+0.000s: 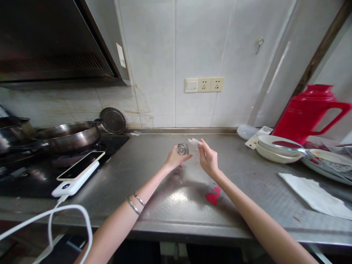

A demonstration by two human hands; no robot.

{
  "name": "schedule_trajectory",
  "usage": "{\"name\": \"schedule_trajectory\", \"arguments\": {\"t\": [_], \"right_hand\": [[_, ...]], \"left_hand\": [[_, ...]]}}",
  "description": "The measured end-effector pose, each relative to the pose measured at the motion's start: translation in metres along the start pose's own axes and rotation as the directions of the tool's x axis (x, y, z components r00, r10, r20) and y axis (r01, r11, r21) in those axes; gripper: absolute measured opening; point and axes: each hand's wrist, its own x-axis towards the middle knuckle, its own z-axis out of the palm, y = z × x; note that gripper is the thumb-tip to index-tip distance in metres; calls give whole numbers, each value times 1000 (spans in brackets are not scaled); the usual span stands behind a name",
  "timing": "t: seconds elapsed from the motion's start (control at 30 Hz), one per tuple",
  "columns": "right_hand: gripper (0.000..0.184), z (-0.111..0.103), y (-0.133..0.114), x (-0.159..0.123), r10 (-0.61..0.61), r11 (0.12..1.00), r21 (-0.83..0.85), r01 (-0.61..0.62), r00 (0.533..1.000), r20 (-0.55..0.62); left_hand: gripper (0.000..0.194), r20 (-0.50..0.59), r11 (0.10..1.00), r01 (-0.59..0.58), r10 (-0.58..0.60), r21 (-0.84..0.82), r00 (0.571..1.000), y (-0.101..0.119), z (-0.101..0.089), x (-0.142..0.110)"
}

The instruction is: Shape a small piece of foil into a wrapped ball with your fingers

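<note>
My left hand (pixel 173 158) is closed around a small clear glass (pixel 183 149), held above the steel counter (pixel 165 190). My right hand (pixel 208 159) pinches a crumpled white tissue (pixel 193 143) just to the right of the glass, close to its rim. Both arms reach forward over the middle of the counter. Below my right wrist lies a red spill (pixel 213 195) on the steel. Two bracelets circle my left wrist.
A wok (pixel 67 136) sits on the stove at left, with a phone on a white power bank (pixel 78 172) and its cable near the counter edge. At right stand a red jug (pixel 308 112), stacked bowls and plates (pixel 276 148), and a white paper towel (pixel 313 194).
</note>
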Motion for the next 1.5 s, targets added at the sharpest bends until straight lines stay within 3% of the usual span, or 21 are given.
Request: {"name": "schedule_trajectory", "arguments": {"t": [0.07,0.2,0.4,0.6,0.73,0.8,0.87,0.93,1.03,1.1,1.23,1.37,1.5], "right_hand": [[29,1,5,0,48,999,7,-48,999,18],[32,6,8,-4,-25,999,44,17,979,203],[32,9,4,-10,-83,996,52,74,971,223],[29,3,-3,-9,17,1000,10,-19,989,147],[38,-1,-7,-1,197,980,-29,-198,980,-25],[37,-3,-6,2,217,974,-54,-222,973,-83],[32,-3,-3,4,146,986,-77,-149,988,-45],[27,-2,0,3,-3,998,-64,9,995,96],[29,0,0,-1,-212,975,-4,222,932,293],[30,2,-2,-3,-282,955,2,297,902,327],[29,4,-9,-5,-342,936,28,352,884,320],[25,5,-14,-6,-254,967,41,252,932,258],[33,5,-14,-5,9,999,37,-14,990,139]], "left_hand": [[57,3,1000,-4,4,-15,1000,3,2,-3],[49,84,999,-46,48,-20,995,6,4,-5],[37,118,999,-30,35,-39,992,6,4,-4],[39,94,995,43,-34,-85,995,5,3,-4],[46,68,993,78,-72,-90,995,5,5,-5],[54,45,994,83,-80,-66,996,4,7,-6],[58,55,998,67,-65,-20,996,5,9,-7],[54,99,999,29,-31,26,995,6,11,-8],[40,184,998,-37,28,44,982,7,9,-8],[32,217,999,-43,40,11,975,6,6,-8],[29,213,997,-3,19,-75,977,1,-1,-6],[40,166,990,57,-35,-132,985,-2,-2,-5],[36,190,996,64,-51,-63,980,1,0,-4]]}}
